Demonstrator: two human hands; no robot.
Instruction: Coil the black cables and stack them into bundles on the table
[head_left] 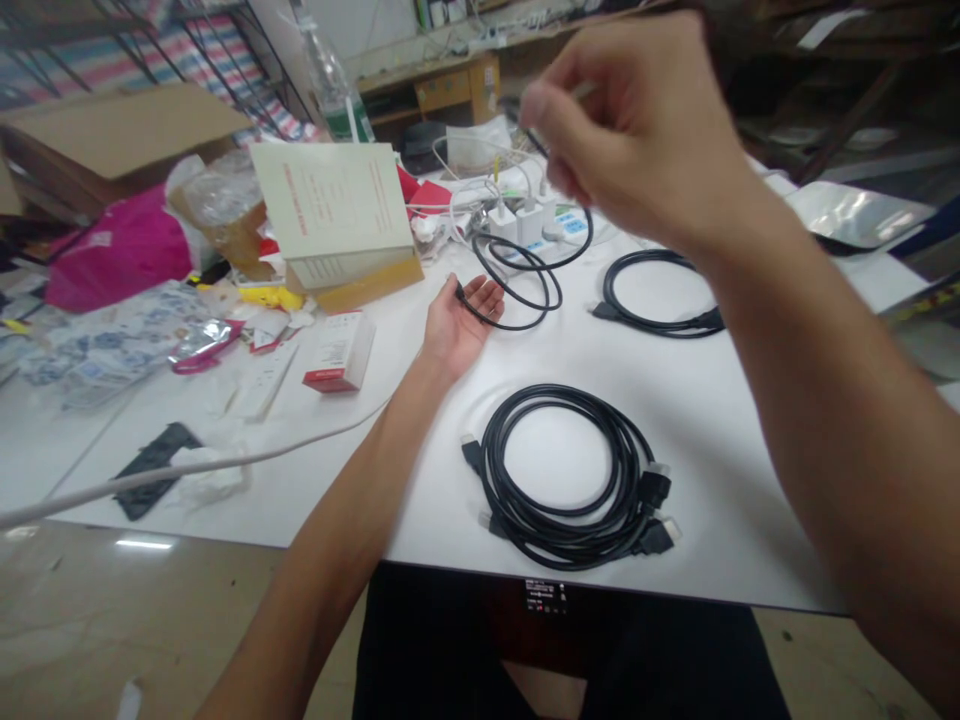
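Observation:
My left hand (459, 325) lies palm up above the white table, its thumb pressed over one end of a black cable (517, 328) and its other fingers loosely curled. From there the cable runs in loose loops up to my right hand (630, 130). That hand is raised high, with thumb and fingers pinched on the cable; its far end is blurred. Nearer to me lies a bundle of coiled black cables (495, 490) with HDMI-like plugs at its sides. Another coiled black cable (652, 325) rests behind it, partly hidden by my right forearm.
White chargers (529, 222) and tangled wires sit on a power strip behind the loops. Left are a red-and-white box (340, 350), an open cream box (334, 200), plastic bags and a dark plate (150, 470). A white cord (300, 447) crosses the table's left side.

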